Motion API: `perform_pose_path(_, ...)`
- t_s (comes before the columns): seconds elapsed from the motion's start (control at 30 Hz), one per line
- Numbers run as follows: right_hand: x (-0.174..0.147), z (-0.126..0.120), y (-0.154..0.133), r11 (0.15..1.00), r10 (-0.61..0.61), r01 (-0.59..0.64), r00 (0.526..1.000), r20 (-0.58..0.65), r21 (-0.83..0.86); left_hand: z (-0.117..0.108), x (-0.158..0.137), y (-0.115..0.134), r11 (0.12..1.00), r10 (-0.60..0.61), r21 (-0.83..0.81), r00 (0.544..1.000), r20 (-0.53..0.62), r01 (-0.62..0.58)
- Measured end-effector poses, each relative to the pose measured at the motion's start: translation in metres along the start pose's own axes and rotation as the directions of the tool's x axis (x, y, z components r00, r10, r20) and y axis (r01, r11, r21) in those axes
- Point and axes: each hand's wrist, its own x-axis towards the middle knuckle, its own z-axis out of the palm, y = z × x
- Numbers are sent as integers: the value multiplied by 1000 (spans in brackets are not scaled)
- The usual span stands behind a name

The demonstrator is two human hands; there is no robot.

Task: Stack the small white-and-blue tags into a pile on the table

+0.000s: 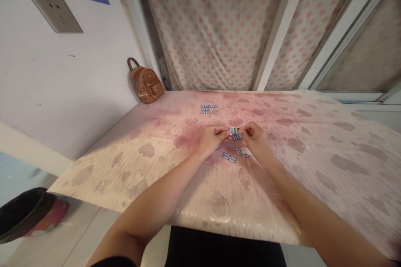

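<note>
Both hands meet above the middle of the table. My left hand pinches the left end of a small flat blue-and-white striped piece, while my right hand pinches its right end. Its exact kind is too small to make out. Just below the fingers is another striped piece. Closer to me lie a pair of blue-edged strips and some whitish scraps with blue edges, partly behind my right hand. Farther off, a small block of blue-edged pieces lies beside a shorter row.
A patterned pinkish cover lies over the table. At its far left corner a small brown backpack leans on the wall. Dotted curtains hang behind the far edge. A dark-rimmed bin stands on the floor at left.
</note>
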Motion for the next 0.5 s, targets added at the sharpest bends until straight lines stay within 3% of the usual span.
perform_pose_path(0.33, 1, 3, 3, 998, 18, -17, 1000, -17, 66, 0, -1, 3, 1000, -23, -17, 1000, -4, 23)
perform_pose_path(0.5, 4, -1, 4, 997, 8, -14, 998, 69, 79, 0, 0, 3, 998, -42, -46, 999, -24, 41)
